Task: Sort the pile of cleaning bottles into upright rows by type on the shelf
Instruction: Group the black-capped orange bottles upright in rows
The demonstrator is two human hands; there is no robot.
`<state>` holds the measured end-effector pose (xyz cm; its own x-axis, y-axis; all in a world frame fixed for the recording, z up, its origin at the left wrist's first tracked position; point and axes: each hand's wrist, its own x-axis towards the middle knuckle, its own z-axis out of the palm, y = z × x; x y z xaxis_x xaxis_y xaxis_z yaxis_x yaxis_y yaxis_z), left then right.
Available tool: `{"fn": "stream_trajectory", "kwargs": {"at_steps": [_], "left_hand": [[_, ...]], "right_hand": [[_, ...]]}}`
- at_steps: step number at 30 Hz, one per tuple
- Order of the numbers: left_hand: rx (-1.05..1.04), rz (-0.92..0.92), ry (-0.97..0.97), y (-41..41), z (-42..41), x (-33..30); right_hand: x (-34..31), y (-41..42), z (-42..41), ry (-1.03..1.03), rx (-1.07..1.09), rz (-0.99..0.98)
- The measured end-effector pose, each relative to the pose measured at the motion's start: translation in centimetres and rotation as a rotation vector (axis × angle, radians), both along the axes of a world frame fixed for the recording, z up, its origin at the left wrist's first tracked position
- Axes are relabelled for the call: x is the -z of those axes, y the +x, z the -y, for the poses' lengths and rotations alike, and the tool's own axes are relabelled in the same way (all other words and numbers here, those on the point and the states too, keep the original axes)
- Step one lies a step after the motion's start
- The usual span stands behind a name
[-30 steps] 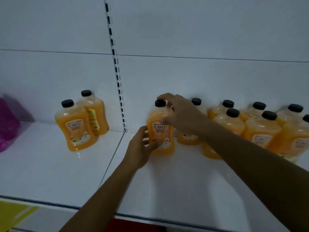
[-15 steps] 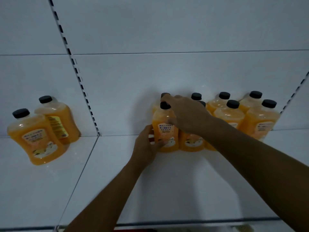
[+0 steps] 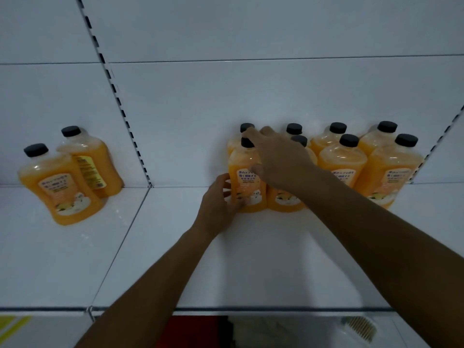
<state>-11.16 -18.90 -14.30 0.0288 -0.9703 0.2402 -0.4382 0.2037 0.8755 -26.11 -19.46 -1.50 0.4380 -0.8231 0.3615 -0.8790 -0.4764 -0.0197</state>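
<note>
An orange bottle with a black cap stands upright at the left end of the front row on the white shelf. My left hand grips its lower left side. My right hand holds its shoulder, thumb on the label and fingers over the cap. Several more orange bottles stand in two rows to the right, against the back wall; my right arm hides part of them. Two other orange bottles lean on the left shelf section.
A slotted upright divides the back wall between the left and middle sections; another upright stands at the right. The shelf's front edge runs across below my arms. Red and yellow items show beneath it.
The view has shifted right since a second ago. The held bottle has slid right and back, and now stands tight against its neighbour in the front row. Both hands stay on it.
</note>
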Motion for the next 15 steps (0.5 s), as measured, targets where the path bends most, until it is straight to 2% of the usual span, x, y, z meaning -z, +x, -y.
{"fn": "stream_trajectory", "kwargs": {"at_steps": [4,8,12,15], "left_hand": [[-0.121,0.149,0.004,2.7,-1.2,-0.4],[-0.259,0.157,-0.048,7.4,-3.1,-0.4],[-0.437,0.126,-0.01,12.8,-5.4,0.1],[-0.605,0.123,-0.131,17.7,-7.8,0.5]], "right_hand": [[-0.3,0.7,-0.4,-0.145,-0.021,0.048],[-0.2,4.8,-1.0,-0.256,-0.165,0.168],[1.5,10.8,-1.2,-0.111,-0.322,0.234],[2.7,16.4,-0.7,0.13,-0.432,0.315]]}}
